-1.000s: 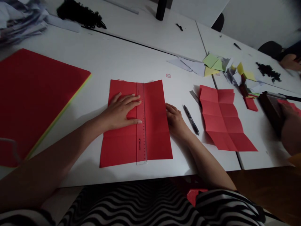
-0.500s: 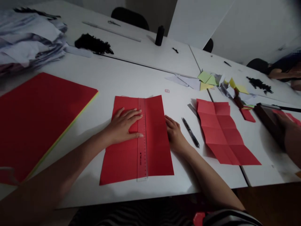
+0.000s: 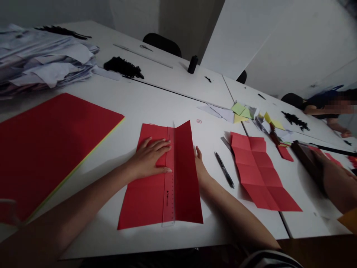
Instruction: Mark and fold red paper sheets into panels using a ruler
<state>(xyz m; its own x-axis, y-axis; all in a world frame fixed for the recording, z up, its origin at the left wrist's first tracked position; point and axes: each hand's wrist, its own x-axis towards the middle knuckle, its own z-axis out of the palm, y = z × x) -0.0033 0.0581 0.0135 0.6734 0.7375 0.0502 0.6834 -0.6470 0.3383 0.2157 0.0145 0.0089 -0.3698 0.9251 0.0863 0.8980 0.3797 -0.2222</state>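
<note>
"On the white worktop (image 3: 156,108), where does the red sheet (image 3: 142,204) lie?"
"Near the front edge beneath a clear ruler (image 3: 169,199), left hand (image 3: 149,158) flat across both, fingers (image 3: 164,149) spread; right hand (image 3: 201,170) beside the sheet's raised side, its grip impossible to tell."

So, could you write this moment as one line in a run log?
left hand: spread on clear ruler and red sheet | right hand: behind sheet's raised right side | black pen: on table, right of right hand
</note>
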